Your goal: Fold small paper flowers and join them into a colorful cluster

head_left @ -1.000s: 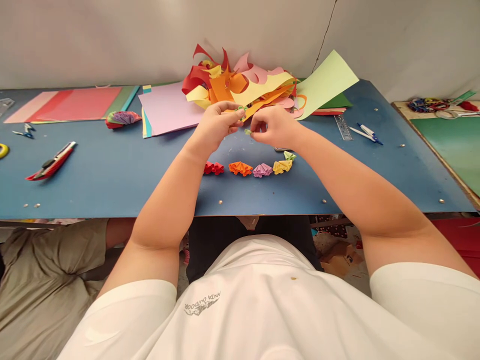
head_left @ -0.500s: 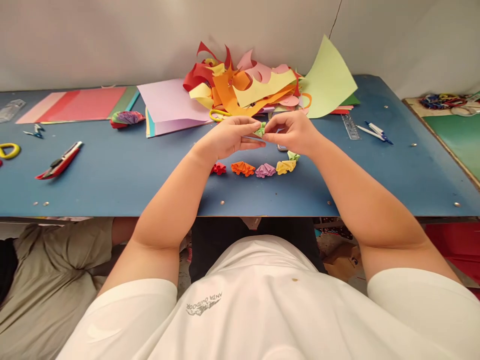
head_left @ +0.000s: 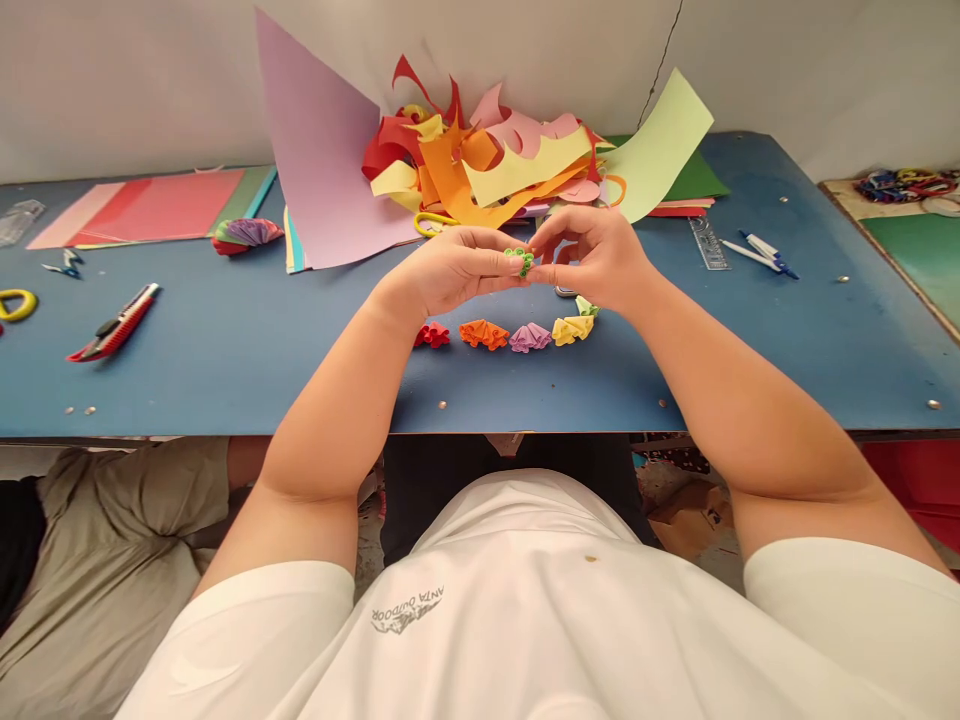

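Observation:
Between my hands, above the blue table, is a small green folded paper piece [head_left: 520, 262] with its curled edge showing. My left hand [head_left: 469, 262] pinches it between thumb and fingers. My right hand [head_left: 581, 255] holds its other side with thumb and forefinger. Below them a row of pleated paper pieces lies on the table: a red one [head_left: 433, 335], an orange one [head_left: 484, 334], a purple one [head_left: 530, 338], a yellow one [head_left: 573, 330] and a light green one [head_left: 586, 306]. A dark-edged object partly shows behind my right hand; I cannot tell what it is.
Behind my hands lies a heap of cut paper scraps [head_left: 487, 165], with a purple sheet [head_left: 330, 150] and a pale green sheet [head_left: 660, 150] beside it. A utility knife [head_left: 116, 322] lies left; a clear ruler [head_left: 709, 244] and compasses [head_left: 761, 255] lie right. Someone's trousers [head_left: 135, 530] show at left.
The green paper piece has been turned so its curled edge shows, still between my fingers. The purple sheet has lifted up against the wall; the pale green sheet has shifted slightly.

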`<action>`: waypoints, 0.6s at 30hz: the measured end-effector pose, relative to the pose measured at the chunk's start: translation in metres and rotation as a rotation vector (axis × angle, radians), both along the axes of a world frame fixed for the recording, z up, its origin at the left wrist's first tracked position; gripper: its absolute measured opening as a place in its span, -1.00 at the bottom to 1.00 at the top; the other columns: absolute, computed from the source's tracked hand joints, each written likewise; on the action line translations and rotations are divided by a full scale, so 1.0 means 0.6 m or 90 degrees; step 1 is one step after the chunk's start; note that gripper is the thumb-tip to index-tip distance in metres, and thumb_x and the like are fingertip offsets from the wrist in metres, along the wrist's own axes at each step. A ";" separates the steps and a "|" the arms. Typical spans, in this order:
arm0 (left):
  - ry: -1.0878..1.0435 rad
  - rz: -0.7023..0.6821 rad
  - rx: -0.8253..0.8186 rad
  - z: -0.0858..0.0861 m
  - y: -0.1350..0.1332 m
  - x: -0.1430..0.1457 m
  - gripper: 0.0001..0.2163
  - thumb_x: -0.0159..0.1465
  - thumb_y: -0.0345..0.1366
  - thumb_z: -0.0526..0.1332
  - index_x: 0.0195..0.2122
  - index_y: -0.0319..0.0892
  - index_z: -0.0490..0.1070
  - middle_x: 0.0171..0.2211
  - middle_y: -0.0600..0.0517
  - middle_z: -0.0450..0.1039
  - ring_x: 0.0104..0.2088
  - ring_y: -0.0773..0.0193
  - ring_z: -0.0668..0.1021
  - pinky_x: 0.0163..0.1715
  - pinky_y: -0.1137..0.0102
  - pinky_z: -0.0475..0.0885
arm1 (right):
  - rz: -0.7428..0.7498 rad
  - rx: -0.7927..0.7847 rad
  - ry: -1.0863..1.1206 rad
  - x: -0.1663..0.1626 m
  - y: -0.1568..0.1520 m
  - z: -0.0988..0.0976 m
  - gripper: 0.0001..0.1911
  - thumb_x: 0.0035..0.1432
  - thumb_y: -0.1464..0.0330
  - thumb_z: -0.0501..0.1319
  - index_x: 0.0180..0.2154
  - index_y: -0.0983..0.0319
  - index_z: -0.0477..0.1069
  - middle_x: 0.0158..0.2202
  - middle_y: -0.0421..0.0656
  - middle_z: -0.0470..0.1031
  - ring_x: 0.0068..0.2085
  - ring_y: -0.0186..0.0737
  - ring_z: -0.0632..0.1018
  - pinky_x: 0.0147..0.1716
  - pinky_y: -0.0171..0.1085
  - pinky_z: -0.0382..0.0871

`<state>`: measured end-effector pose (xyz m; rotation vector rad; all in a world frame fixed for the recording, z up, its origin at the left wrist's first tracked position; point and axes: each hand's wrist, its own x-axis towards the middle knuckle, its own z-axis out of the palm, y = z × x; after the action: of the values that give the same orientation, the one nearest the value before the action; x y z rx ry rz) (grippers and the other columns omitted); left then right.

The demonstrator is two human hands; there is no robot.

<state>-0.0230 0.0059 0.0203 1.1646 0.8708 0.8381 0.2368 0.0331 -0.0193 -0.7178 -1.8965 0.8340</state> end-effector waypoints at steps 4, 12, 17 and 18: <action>0.031 -0.021 0.000 -0.001 0.003 -0.004 -0.91 0.37 -0.47 0.71 -0.18 -0.18 0.91 -0.21 -0.02 0.88 0.02 0.04 0.99 0.62 -0.06 0.78 | 0.000 0.094 -0.048 0.003 0.003 -0.004 -0.36 0.31 -0.37 0.72 -0.17 0.04 0.82 -0.19 -0.12 0.78 -0.20 -0.10 0.70 -0.26 -0.08 0.68; 0.047 -0.003 -0.016 0.006 -0.001 -0.005 -0.82 0.28 -0.40 0.82 -0.21 -0.22 0.89 -0.20 -0.07 0.89 0.18 -0.17 0.99 0.65 -0.18 0.76 | -0.041 0.272 -0.100 0.013 0.017 -0.041 -0.52 0.67 -0.17 0.49 0.33 -0.04 0.71 -0.01 -0.12 0.85 -0.13 -0.06 0.79 -0.24 -0.07 0.74; 0.026 -0.038 -0.001 0.003 0.001 -0.003 -0.84 0.31 -0.40 0.78 -0.25 -0.20 0.85 -0.22 0.00 0.88 0.11 -0.01 0.98 0.59 -0.03 0.81 | -0.052 0.471 -0.052 -0.007 -0.005 -0.039 -0.77 0.67 0.34 0.32 0.24 -0.01 0.62 -0.01 -0.18 0.81 -0.17 -0.18 0.78 -0.30 -0.21 0.67; 0.027 -0.038 0.002 0.002 0.000 -0.001 -0.85 0.33 -0.40 0.76 -0.26 -0.19 0.84 -0.22 0.00 0.87 0.11 0.01 0.98 0.56 -0.01 0.83 | -0.053 0.473 -0.036 -0.012 -0.010 -0.037 -0.77 0.61 0.40 0.32 0.16 0.00 0.62 -0.04 -0.19 0.79 -0.19 -0.20 0.77 -0.26 -0.20 0.69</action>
<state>-0.0235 0.0059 0.0212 1.2091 0.8655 0.7697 0.2294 0.0269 -0.0415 -0.3499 -2.0101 0.0210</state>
